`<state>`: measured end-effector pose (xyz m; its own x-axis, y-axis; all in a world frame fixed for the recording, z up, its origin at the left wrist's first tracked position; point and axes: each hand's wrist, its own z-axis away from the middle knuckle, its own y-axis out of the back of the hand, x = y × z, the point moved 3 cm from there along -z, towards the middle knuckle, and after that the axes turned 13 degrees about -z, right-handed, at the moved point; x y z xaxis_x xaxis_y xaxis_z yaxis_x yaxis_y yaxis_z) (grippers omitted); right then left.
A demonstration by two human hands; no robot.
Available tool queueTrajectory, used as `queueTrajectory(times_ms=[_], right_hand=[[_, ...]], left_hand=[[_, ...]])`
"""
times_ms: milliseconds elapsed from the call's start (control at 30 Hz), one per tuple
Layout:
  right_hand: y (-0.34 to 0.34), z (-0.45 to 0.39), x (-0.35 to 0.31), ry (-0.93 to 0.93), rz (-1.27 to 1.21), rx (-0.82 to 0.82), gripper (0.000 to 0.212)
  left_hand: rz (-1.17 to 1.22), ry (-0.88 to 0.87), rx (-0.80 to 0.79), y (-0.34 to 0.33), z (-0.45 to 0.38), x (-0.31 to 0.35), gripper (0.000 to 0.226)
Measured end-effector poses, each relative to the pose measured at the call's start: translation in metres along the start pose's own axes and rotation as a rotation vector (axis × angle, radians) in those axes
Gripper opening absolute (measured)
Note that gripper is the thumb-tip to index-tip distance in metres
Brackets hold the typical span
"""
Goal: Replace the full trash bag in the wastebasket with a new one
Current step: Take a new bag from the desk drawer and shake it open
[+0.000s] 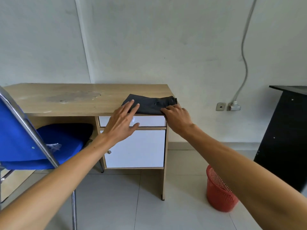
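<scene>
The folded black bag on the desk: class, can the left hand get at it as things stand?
Probably yes. The left hand is open, its fingers already over the near-left edge of the folded black bag on the desk, nothing between them; the right hand is only at the bag's right end.

Looks like a plain, sparsely furnished office or study room. Shown by a wood-laminate desk (66,98) with a white drawer (149,121) and a white locking cupboard door (137,148), pushed into the corner of bare, scuffed pale walls. Shown too by a blue padded chair (54,140) on a metal frame, a red mesh wastebasket (219,193) on large grey floor tiles, a wall socket (220,106) with a cable running upward, and a black cabinet (285,135).
</scene>
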<state>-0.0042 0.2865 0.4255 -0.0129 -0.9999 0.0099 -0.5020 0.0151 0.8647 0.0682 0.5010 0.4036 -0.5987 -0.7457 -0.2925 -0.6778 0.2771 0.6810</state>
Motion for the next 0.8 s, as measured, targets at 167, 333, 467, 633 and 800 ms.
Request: queueTrajectory(times_ms=[167,333,467,633,800], right_hand=[[0.038,0.017,-0.005,0.015,-0.151,0.195,0.018],[0.093,0.030,0.006,-0.059,-0.466,0.363,0.037],[0.115,0.044,0.023,-0.119,-0.627,0.383,0.066],[0.128,0.069,0.040,-0.123,-0.765,0.191,0.038],[0.136,0.080,0.046,-0.213,-1.097,0.058,0.029]], left_hand=[[0.062,-0.014,0.045,0.005,-0.015,0.019,0.053],[0.366,0.179,0.135,0.041,-0.039,0.041,0.018],[0.597,0.251,-0.004,0.051,-0.057,0.048,0.030],[0.732,0.311,-0.048,0.063,-0.060,0.059,0.038],[0.877,0.370,-0.118,0.064,-0.053,0.061,0.033]])
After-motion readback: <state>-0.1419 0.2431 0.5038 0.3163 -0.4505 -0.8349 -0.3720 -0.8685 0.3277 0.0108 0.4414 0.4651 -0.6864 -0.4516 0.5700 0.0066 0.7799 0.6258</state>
